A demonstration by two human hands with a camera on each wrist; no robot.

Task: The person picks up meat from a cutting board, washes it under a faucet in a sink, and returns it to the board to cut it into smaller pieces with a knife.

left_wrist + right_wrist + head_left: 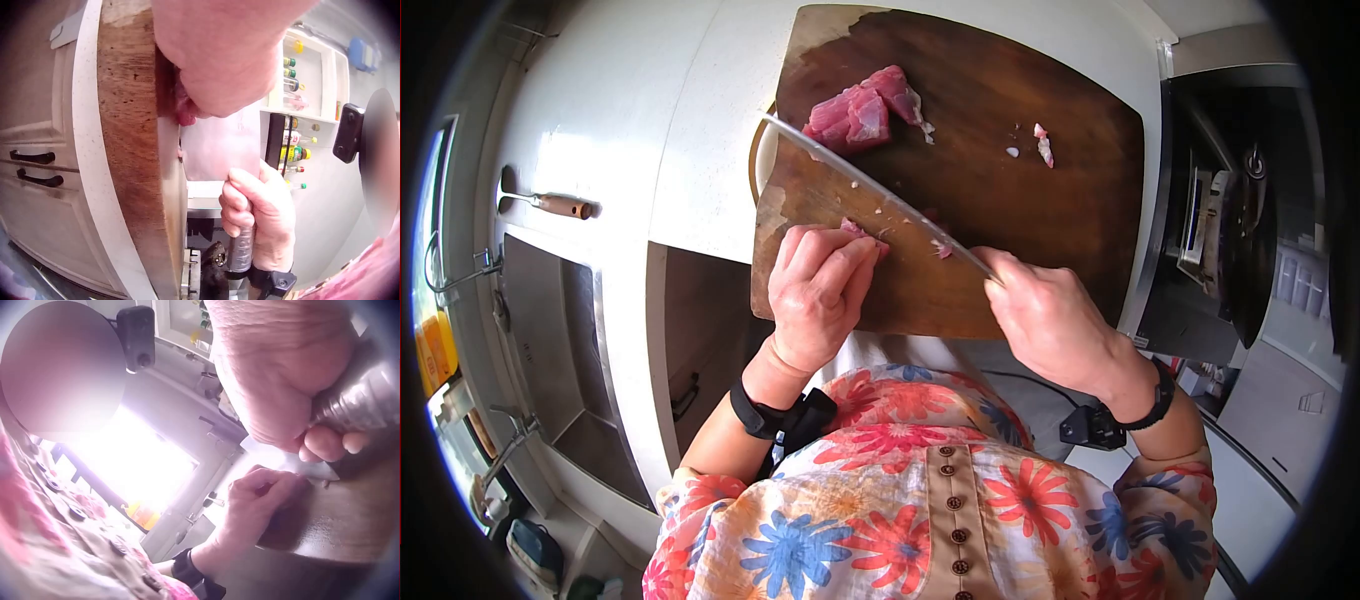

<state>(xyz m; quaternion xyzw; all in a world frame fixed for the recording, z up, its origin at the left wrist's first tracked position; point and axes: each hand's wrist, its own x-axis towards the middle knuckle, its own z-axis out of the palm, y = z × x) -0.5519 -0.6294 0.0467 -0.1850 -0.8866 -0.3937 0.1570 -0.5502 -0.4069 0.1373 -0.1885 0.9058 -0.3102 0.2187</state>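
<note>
On the dark wooden cutting board (1010,220), my left hand (816,295) presses a small piece of raw meat (863,231) with curled fingers, near the board's front left. My right hand (1055,325) grips the ribbed metal handle (240,250) of a cleaver (880,194). Its blade stands on edge just beyond the left fingers, slanting toward the far left; in the left wrist view the broad face (219,147) shows beside the left hand. Behind the blade lies a larger chunk of pink raw meat (855,115). Small meat scraps (942,247) lie near the blade.
White fat trimmings (1044,146) lie on the board's right part. A spatula (560,205) with a wooden handle rests on the white counter (710,130) to the left, near a sink (565,350). A stove (1200,310) stands right of the board. Bottles (295,153) stand on a shelf.
</note>
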